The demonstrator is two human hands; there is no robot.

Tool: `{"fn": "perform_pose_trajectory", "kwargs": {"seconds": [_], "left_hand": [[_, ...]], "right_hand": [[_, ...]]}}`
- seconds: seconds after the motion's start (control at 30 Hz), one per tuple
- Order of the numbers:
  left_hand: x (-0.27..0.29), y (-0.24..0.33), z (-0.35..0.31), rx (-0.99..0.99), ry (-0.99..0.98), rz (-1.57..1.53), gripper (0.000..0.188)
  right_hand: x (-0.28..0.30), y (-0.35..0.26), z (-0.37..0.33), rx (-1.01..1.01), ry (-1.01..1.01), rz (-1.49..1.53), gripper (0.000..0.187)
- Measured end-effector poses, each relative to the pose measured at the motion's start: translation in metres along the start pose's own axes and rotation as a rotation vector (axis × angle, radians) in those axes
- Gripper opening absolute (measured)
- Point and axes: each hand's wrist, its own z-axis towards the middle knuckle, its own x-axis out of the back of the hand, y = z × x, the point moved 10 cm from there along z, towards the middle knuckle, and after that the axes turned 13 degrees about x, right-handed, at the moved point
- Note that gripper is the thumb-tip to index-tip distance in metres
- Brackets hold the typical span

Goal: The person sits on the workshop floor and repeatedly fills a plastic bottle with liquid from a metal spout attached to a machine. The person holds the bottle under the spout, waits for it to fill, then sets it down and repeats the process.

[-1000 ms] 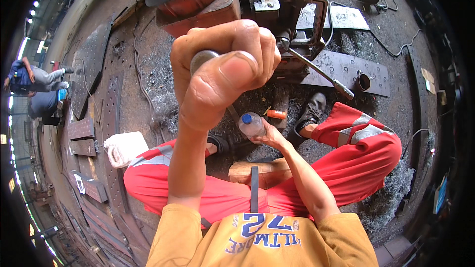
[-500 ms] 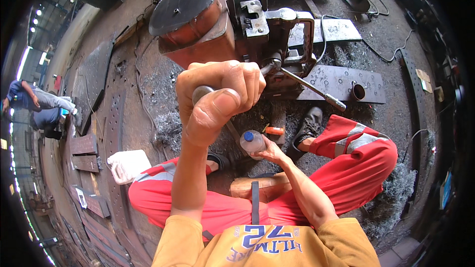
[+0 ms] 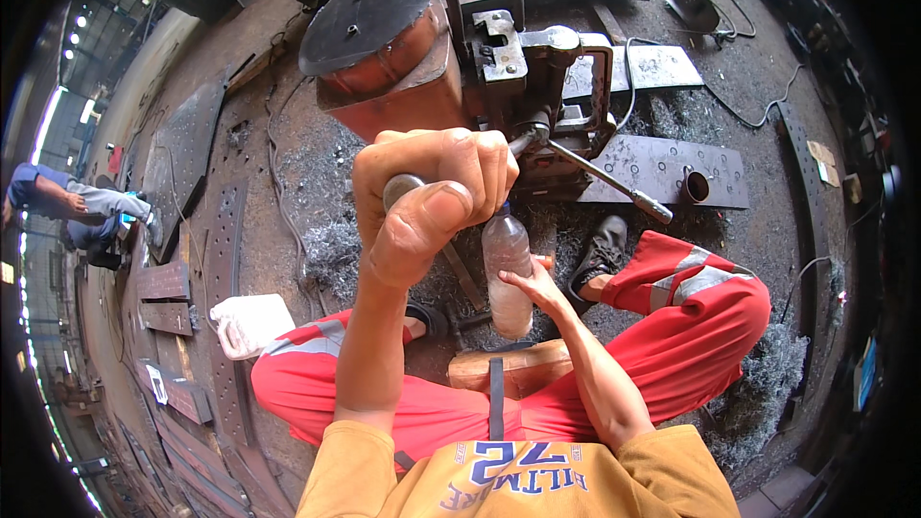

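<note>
My left hand (image 3: 432, 201) is closed in a fist round a metal lever handle (image 3: 401, 190), whose round end shows beside the thumb. The lever runs to the hub of a drilling machine (image 3: 504, 62) with a dark red motor housing. Another lever arm (image 3: 614, 180) sticks out from that hub to the right. In my right hand (image 3: 542, 290) is a clear plastic bottle (image 3: 508, 269) with a blue cap and pale contents. The bottle leans with its cap toward the machine, just beneath my left fist; the fist partly hides the cap.
Drilled steel plates (image 3: 672, 168) lie under and beside the machine, with a dark mug (image 3: 695, 185) on one. Curly metal shavings (image 3: 331, 254) litter the floor. A white jug (image 3: 251, 326) stands by my left knee, a wooden block (image 3: 513, 369) between my legs. Another person (image 3: 82, 201) is far left.
My right hand has tipped the bottle, so its side now shows and its cap points up toward the machine. The left fist stays on the lever, shifted slightly right in view.
</note>
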Motion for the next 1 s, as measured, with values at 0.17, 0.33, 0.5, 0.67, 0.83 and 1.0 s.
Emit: {"fn": "perform_pose_trajectory", "kwargs": {"seconds": [0.17,0.33,0.5,0.67,0.83,1.0], "left_hand": [[0.002,-0.001,-0.001,0.004,0.017,-0.043,0.04],[0.001,0.001,-0.001,0.003,0.024,-0.02,0.041],[0.006,-0.006,-0.004,-0.019,-0.01,-0.038,0.041],[0.007,-0.008,-0.001,-0.037,-0.05,-0.069,0.036],[0.009,-0.009,-0.003,-0.054,-0.038,-0.048,0.033],[0.009,-0.009,-0.003,-0.082,-0.059,-0.067,0.033]], "right_hand": [[0.004,-0.018,0.003,0.067,-0.045,-0.304,0.073],[0.015,-0.03,0.013,-0.094,-0.049,-0.423,0.077],[0.023,-0.02,0.007,-0.222,0.001,-0.354,0.085],[0.018,0.01,0.003,-0.344,0.013,-0.204,0.083],[0.01,0.013,0.003,-0.3,0.028,-0.165,0.069],[0.004,0.026,0.004,-0.28,0.058,-0.085,0.056]]}}
